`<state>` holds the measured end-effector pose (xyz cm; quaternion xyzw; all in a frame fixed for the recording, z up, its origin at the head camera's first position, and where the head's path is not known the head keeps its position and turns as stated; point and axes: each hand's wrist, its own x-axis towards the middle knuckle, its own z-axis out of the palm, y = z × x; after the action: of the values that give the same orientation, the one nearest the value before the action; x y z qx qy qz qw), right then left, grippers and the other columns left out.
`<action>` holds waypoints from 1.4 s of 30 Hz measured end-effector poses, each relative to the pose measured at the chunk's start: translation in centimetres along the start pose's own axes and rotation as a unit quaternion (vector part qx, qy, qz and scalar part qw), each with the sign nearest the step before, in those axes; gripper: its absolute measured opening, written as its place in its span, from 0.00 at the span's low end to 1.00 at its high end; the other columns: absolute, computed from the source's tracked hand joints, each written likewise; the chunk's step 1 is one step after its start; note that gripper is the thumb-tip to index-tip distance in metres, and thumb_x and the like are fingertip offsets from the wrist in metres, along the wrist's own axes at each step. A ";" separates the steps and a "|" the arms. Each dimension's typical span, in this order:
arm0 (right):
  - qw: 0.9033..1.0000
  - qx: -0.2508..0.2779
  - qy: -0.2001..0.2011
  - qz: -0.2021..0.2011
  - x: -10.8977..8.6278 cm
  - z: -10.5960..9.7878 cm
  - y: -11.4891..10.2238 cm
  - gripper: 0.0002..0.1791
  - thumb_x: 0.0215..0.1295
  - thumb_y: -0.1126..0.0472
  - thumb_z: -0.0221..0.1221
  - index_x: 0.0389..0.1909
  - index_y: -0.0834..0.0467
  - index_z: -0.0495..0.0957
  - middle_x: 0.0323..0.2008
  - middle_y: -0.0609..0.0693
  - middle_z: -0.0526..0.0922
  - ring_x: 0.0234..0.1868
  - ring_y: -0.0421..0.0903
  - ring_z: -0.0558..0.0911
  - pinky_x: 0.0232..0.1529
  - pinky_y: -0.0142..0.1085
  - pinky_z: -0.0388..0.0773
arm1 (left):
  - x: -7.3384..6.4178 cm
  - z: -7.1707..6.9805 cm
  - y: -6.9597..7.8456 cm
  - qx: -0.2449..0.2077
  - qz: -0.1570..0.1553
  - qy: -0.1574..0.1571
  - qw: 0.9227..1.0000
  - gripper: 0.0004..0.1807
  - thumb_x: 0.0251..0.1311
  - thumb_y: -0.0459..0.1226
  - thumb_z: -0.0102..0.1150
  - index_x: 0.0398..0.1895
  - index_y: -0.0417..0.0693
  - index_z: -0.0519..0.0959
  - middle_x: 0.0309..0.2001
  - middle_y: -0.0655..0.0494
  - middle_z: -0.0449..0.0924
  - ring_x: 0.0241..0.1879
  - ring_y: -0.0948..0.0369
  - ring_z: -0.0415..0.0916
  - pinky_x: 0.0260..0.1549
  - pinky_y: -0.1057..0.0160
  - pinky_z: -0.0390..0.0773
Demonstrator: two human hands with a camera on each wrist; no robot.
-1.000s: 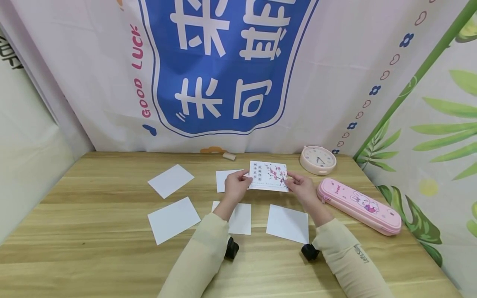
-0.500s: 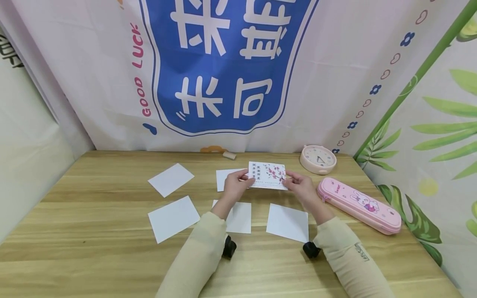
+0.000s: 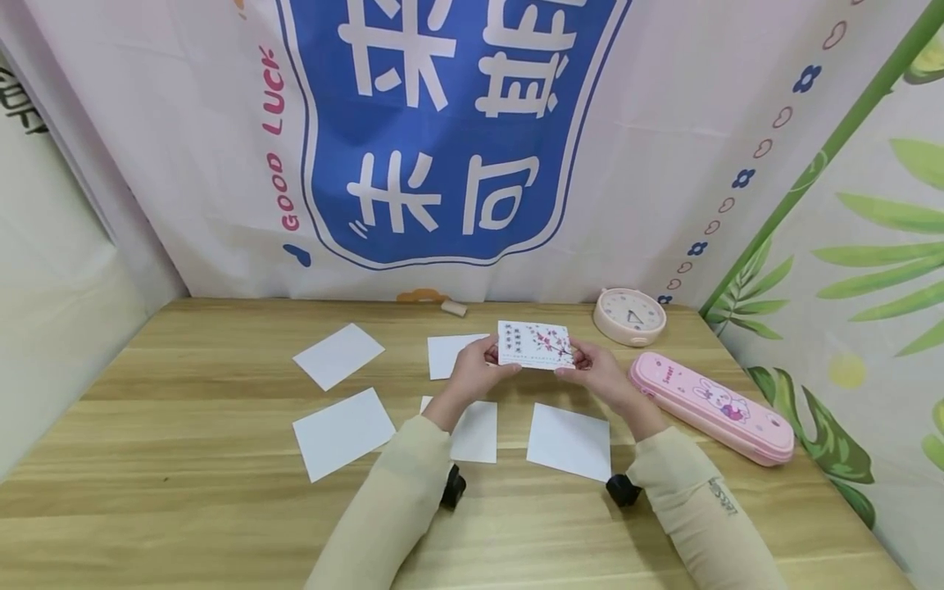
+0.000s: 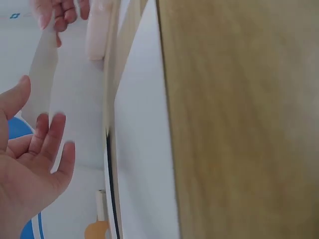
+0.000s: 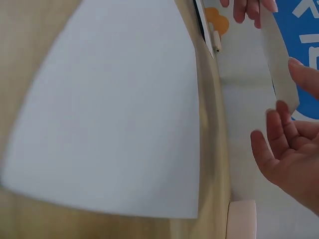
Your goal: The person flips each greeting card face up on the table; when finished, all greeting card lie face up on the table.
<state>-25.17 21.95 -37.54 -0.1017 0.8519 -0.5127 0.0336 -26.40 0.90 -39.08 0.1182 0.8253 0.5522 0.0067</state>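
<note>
A printed card [image 3: 536, 344], white with red blossom and dark characters, is held above the table's far part. My left hand [image 3: 474, 375] grips its left end, and my right hand [image 3: 603, 378] grips the right end. Both thumbs lie along the near side while fingers curl at the ends. In the left wrist view, the card's pale underside [image 4: 42, 77] reaches between the left thumb and fingers [image 4: 52, 137]. The right wrist view shows the card [image 5: 279, 59] edge-on, its end between the right thumb and fingertips.
Several blank white cards lie on the wooden table, among them one at front left [image 3: 344, 434] and one at front right [image 3: 569, 441]. A pink pencil case [image 3: 711, 408], a round clock [image 3: 629, 316] and a small beige block [image 3: 453, 308] sit farther back. A printed cloth [image 3: 221, 205] hangs behind.
Both hands have changed their hold: the thumbs have come off the card's face to its near edge, with fingers at the ends. The card has shifted slightly right. The cards on the table stay put.
</note>
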 end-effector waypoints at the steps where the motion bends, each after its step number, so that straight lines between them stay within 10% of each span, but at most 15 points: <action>1: 1.000 -0.004 -0.001 -0.002 0.2 -0.2 0.1 0.37 0.50 0.67 0.61 0.59 0.71 0.55 0.40 0.63 0.71 0.39 0.52 0.70 0.40 0.34 0.70 | 0.2 0.1 0.1 0.005 0.001 -0.001 1.000 0.33 0.43 0.38 0.65 0.54 0.37 0.67 0.33 0.52 0.72 0.37 0.56 0.70 0.34 0.65 0.70; 9: 1.000 -0.016 -0.025 -0.011 1.6 -1.9 1.6 0.35 0.51 0.64 0.60 0.59 0.67 0.57 0.56 0.65 0.62 0.56 0.60 0.60 0.55 0.51 0.53 | 1.4 0.8 0.3 0.094 0.008 0.023 0.995 0.35 0.43 0.48 0.64 0.56 0.44 0.67 0.53 0.49 0.68 0.55 0.53 0.60 0.52 0.54 0.57; 19: 0.999 -0.003 -0.014 0.036 2.7 -2.5 3.0 0.38 0.50 0.66 0.60 0.61 0.65 0.54 0.59 0.64 0.57 0.60 0.58 0.54 0.59 0.48 0.44 | 2.2 2.9 -0.5 0.163 -0.013 0.039 0.986 0.30 0.44 0.51 0.61 0.51 0.48 0.72 0.50 0.54 0.72 0.50 0.55 0.67 0.48 0.54 0.58; 42: 0.987 -0.159 0.003 0.010 2.4 -0.7 5.8 0.38 0.48 0.63 0.62 0.57 0.72 0.56 0.58 0.70 0.54 0.59 0.62 0.52 0.59 0.48 0.44 | 2.3 4.0 -2.2 0.247 -0.021 -0.031 0.968 0.34 0.48 0.44 0.60 0.59 0.41 0.63 0.57 0.48 0.63 0.61 0.53 0.49 0.58 0.53 0.41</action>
<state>-28.43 24.68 -42.20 -0.0955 0.9236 -0.3708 0.0200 -28.46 4.21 -42.41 0.1157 0.9379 0.3268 0.0148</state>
